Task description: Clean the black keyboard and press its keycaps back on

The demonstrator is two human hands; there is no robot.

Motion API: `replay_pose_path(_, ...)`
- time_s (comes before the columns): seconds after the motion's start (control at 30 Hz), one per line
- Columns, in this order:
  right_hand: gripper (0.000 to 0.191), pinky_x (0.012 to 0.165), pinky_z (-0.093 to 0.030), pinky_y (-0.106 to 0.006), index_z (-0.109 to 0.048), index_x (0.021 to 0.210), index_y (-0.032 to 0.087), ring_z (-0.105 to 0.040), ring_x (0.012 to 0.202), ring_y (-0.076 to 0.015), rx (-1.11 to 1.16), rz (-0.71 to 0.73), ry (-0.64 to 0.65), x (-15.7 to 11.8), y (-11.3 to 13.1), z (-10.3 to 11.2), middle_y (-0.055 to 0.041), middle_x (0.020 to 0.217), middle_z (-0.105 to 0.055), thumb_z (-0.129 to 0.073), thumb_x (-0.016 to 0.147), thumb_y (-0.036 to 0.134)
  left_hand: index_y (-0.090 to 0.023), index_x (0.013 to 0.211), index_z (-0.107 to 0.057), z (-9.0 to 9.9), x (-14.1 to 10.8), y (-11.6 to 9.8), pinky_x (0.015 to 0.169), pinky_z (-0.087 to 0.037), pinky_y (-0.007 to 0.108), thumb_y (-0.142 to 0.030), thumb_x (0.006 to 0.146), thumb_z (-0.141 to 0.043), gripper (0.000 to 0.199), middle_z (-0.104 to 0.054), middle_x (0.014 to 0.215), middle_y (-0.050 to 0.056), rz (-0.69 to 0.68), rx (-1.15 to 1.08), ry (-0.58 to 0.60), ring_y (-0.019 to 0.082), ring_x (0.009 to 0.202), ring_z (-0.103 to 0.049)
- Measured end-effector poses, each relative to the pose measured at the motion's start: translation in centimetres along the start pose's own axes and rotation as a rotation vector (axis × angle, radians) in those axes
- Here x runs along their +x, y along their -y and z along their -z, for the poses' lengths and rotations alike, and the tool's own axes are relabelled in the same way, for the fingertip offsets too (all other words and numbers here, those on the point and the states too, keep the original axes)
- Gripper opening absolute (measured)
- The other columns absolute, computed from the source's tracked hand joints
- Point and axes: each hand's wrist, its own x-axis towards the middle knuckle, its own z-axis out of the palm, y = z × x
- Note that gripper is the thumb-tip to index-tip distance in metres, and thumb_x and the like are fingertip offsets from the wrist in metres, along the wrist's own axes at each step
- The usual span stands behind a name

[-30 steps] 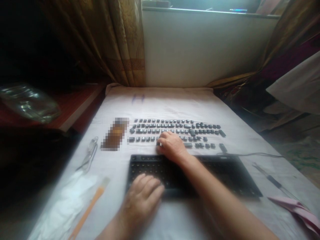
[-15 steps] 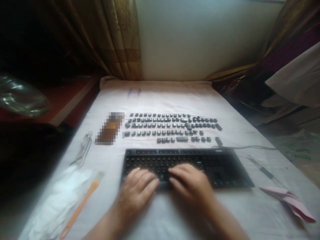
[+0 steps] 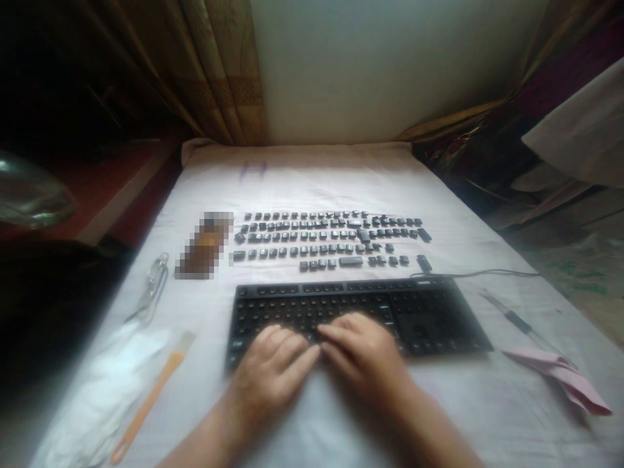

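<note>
A black keyboard lies across the table, its key area partly hidden by both hands. My left hand rests at its lower left part, fingers curled over the front edge. Beside it, my right hand lies over the lower middle, fingers bent and pointing left. The thumbs and index fingers of the two hands are close together. Whether the fingertips hold anything small is hidden. Behind the keyboard, loose dark keycaps are laid out in several rows on the white cloth.
An orange-handled brush, white crumpled cloth and glasses lie at the left, near a blurred-out brown object. At the right are a thin tool, a pink cloth and the keyboard cable.
The view has shifted slightly, so the table items appear a little higher and further left. My hands have come closer together over the keyboard's front edge.
</note>
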Motion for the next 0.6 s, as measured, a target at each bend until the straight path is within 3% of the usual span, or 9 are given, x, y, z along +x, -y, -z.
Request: replay_pose_path(0.6,0.02,0.068,-0.053,-0.03,-0.075,0.103,0.023,-0.065,0.075,-0.0175,0.062,-0.05,0.029,-0.13,0.12,0.05,-0.0056,0.086,-0.073,-0.059,0.092,0.016,-0.021,0.122,-0.067,-0.22,-0.07,-0.18,0.108,-0.042,0.04,-0.018,0.098,-0.051,0.029,-0.069,0.107,0.005,-0.004,0.048,0.036,0.019,0.106,-0.059)
